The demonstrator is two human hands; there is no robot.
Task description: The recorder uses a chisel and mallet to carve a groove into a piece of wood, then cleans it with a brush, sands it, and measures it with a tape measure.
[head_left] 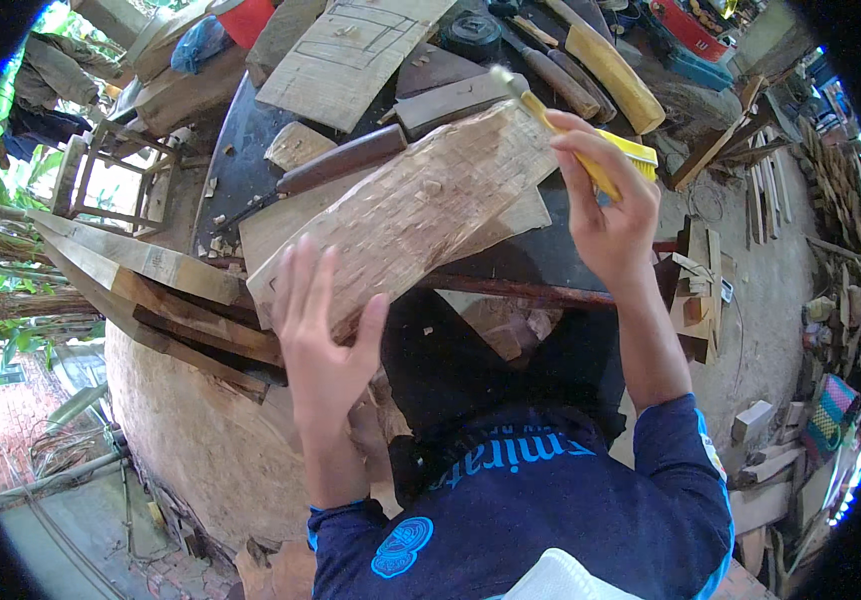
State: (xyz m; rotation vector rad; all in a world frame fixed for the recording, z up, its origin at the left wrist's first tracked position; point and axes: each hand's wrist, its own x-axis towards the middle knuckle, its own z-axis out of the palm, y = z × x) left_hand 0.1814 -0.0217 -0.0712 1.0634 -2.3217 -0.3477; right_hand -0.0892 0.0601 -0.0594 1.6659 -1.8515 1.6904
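A long, rough-carved wooden board (420,200) lies slanted across the dark worktable in front of me. My left hand (315,320), fingers spread, is over the board's near left end; I cannot tell how firmly it presses. In my right hand (605,190) is a slim yellow-handled brush (530,100), its pale tip pointing up and left over the board's far end. A yellow bristled brush (635,155) shows just behind that hand. Beyond the board lies a chisel (345,160) with a brown wooden handle. Small wood chips sit on the carved face.
A pale board with drawn lines (350,55) lies at the back of the table (220,180). A wooden mallet (615,80) and several tool handles lie at the far right. Curved timber pieces (150,290) jut out at left, near a wooden stool (120,175).
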